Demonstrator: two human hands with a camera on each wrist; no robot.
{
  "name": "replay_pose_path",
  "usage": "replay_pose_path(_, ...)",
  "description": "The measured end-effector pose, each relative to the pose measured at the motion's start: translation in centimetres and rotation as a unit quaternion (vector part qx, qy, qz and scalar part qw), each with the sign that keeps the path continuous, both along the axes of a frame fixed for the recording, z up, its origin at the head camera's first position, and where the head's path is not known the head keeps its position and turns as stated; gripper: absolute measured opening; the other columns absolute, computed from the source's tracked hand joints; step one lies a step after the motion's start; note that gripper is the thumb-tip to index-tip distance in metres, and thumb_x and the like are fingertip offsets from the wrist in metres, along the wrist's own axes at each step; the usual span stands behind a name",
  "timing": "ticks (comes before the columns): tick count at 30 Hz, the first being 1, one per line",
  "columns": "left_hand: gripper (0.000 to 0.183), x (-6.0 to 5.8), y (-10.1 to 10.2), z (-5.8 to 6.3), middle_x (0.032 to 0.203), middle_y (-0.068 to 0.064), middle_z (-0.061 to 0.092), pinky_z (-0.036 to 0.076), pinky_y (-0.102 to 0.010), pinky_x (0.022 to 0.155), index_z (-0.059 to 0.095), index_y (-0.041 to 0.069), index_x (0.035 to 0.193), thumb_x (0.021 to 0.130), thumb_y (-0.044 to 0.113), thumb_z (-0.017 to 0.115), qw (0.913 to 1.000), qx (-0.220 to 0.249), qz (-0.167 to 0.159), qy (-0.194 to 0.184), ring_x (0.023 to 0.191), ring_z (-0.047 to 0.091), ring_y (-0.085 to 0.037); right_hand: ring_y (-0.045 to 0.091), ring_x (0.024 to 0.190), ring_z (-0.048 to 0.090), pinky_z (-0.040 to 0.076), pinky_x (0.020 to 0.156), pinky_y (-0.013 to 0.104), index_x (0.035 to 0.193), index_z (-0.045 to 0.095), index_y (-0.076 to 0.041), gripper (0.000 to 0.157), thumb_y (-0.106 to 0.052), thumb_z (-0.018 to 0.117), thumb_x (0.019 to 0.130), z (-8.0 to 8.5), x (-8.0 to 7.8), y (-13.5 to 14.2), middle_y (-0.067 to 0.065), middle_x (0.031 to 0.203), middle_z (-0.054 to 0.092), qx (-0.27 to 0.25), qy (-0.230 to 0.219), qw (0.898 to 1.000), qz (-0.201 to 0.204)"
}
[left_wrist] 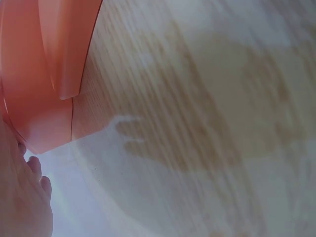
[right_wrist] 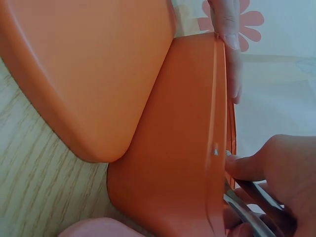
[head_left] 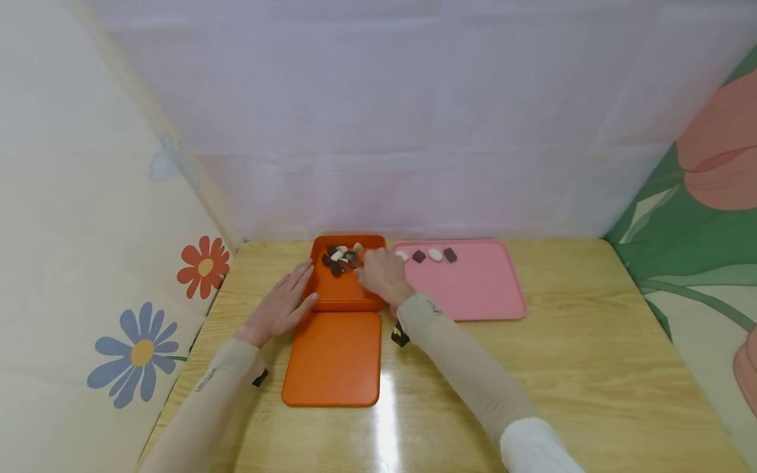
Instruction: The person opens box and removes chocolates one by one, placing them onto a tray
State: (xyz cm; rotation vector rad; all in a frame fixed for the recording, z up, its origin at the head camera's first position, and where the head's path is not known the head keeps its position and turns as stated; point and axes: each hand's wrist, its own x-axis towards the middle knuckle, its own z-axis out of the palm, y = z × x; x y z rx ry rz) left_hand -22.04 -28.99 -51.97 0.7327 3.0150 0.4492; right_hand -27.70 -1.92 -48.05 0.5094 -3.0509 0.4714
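Observation:
An orange box [head_left: 340, 293] holds a small pile of dark and white pieces [head_left: 338, 254], which look like chocolates or pebbles. My left hand [head_left: 282, 303] rests against the box's left side, fingers straight. Over the box's right part, my right hand [head_left: 381, 269] grips metal tongs [right_wrist: 247, 213] that reach inside the box. The hand partly covers the tongs' tips, so I cannot tell whether they hold a piece. On the pink tray [head_left: 479, 289] to the right, several dark and white pieces [head_left: 435, 255] lie in a row along the back edge.
A flat orange lid [head_left: 334, 361] lies on the wooden table [head_left: 568, 368] just in front of the box. Behind the box and tray hangs a pale cloth [head_left: 414, 131]. Flower-patterned cloths stand at the left and right sides of the table.

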Motion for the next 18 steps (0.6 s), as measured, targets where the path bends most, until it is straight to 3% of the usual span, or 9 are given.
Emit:
replay_pose_path(11,0.075,-0.02,0.25,0.37,0.181,-0.013,0.011,0.015,-0.059,0.133,0.018,0.001,0.171,0.115,0.044,0.045,0.9999,-0.007,0.003,-0.011,0.166,0.013,-0.037,0.009,0.041,0.038,0.025,0.041,0.026,0.069,0.069,-0.018,0.042,-0.043,0.071,0.103,0.06,-0.06,-0.17,-0.005,0.052,0.039,0.023,-0.010,1.000,-0.001)
replay_pose_path(18,0.075,0.03,0.14,0.38,0.180,-0.014,0.011,0.017,-0.061,0.132,0.019,0.001,0.170,0.115,0.043,0.045,0.9999,-0.008,0.003,-0.009,0.166,0.014,-0.039,0.012,0.048,0.047,0.036,0.045,0.029,0.073,0.069,-0.018,0.038,-0.040,0.071,0.104,0.31,-0.08,0.07,-0.003,0.058,0.051,-0.001,-0.019,1.000,-0.009)
